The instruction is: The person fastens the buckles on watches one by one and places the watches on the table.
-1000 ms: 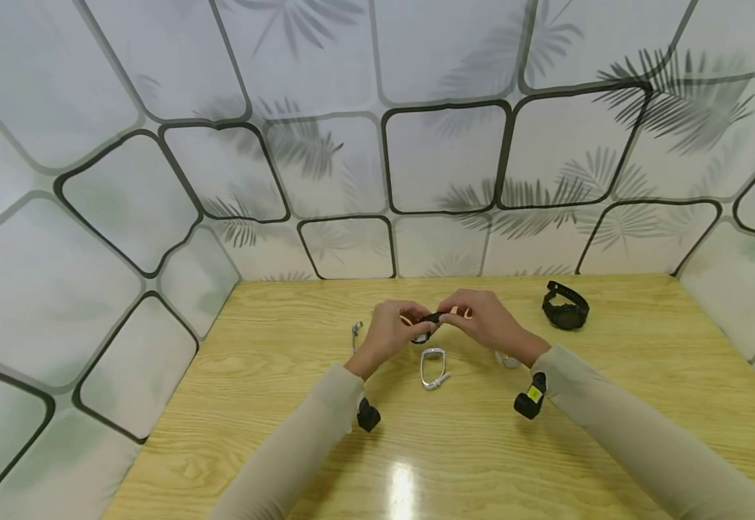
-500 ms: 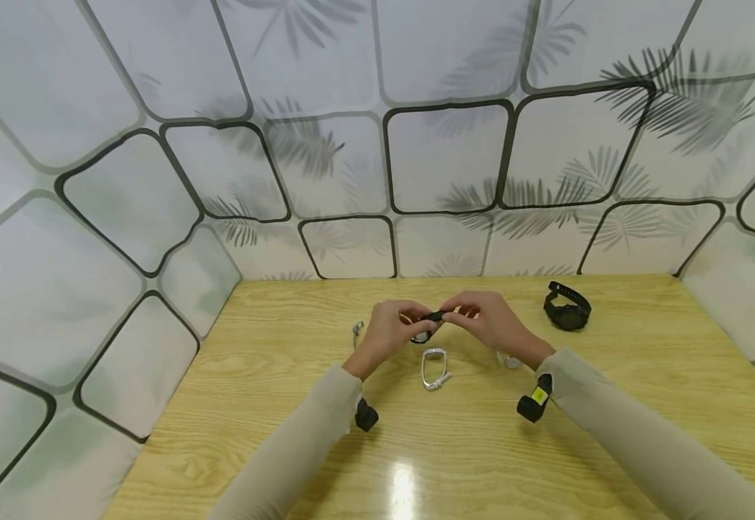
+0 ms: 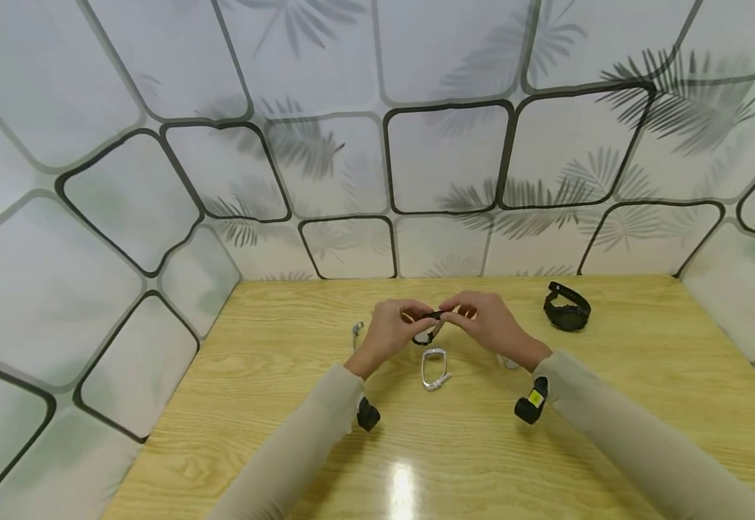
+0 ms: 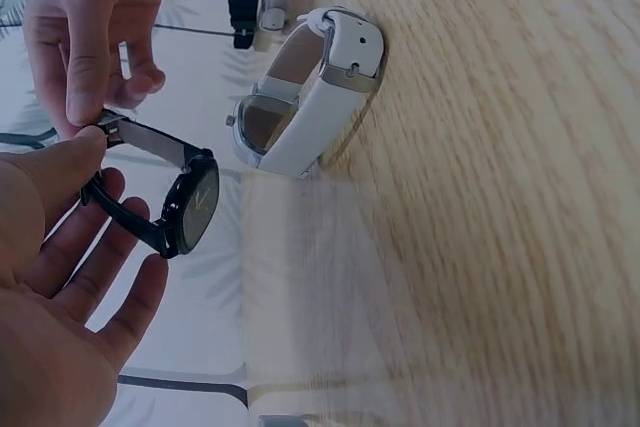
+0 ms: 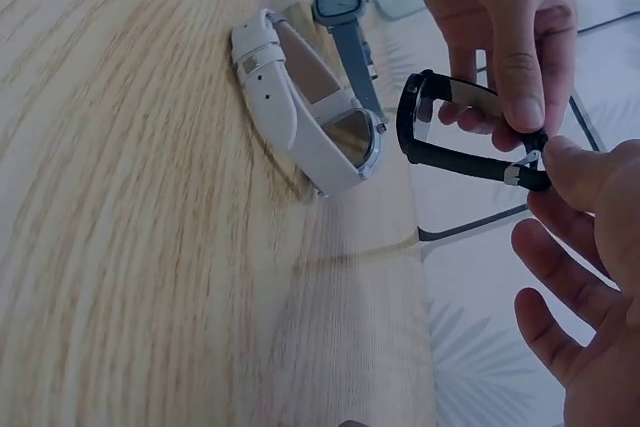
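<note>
A black wristwatch with a dark dial is held off the table between both hands, its strap looped round near the buckle. My left hand pinches one part of the strap between thumb and fingers. Opposite it, my right hand pinches the strap by the metal buckle. The right wrist view shows the two thumbs close together at the strap ends. Just below the hands, a white wristwatch stands on its side on the table, its strap closed in a loop.
A grey wristwatch lies beyond my left hand. Partly hidden by my right wrist is a pale watch. Farther right sits a bulky black watch. The wooden table meets a patterned fabric wall at the back.
The held black watch has tilted slightly, so more of its dial and strap loop shows beneath the fingers. Both hands stay almost in place.
</note>
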The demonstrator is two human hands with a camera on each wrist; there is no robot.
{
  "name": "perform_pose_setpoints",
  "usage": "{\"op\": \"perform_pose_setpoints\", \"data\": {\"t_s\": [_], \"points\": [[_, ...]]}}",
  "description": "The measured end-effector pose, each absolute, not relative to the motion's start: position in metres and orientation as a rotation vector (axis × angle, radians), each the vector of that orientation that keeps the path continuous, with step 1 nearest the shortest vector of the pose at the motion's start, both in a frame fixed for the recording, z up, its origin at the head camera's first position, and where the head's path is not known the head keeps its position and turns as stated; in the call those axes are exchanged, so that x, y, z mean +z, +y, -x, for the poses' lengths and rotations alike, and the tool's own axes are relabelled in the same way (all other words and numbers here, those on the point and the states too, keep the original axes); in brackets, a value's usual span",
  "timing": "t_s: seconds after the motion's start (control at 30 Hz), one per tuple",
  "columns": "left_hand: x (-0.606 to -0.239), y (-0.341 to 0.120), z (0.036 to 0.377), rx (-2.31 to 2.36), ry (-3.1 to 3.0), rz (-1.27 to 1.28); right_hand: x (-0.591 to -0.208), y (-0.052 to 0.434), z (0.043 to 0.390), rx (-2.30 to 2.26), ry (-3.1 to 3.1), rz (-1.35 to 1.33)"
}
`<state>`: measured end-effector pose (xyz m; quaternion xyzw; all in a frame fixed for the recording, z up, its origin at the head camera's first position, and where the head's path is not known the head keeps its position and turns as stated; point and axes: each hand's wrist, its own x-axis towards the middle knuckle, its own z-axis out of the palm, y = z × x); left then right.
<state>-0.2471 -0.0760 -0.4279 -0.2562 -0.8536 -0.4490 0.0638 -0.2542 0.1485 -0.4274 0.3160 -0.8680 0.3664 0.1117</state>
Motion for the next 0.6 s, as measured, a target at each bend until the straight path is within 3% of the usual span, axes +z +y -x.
{"op": "perform_pose_setpoints", "data": {"t_s": [0.6], "points": [[-0.4241,-0.0767,0.2465,-1.341,-2.587,0.76,-0.4241,0.1532,0.2567,1.154,-2.672,-0.877]]}}
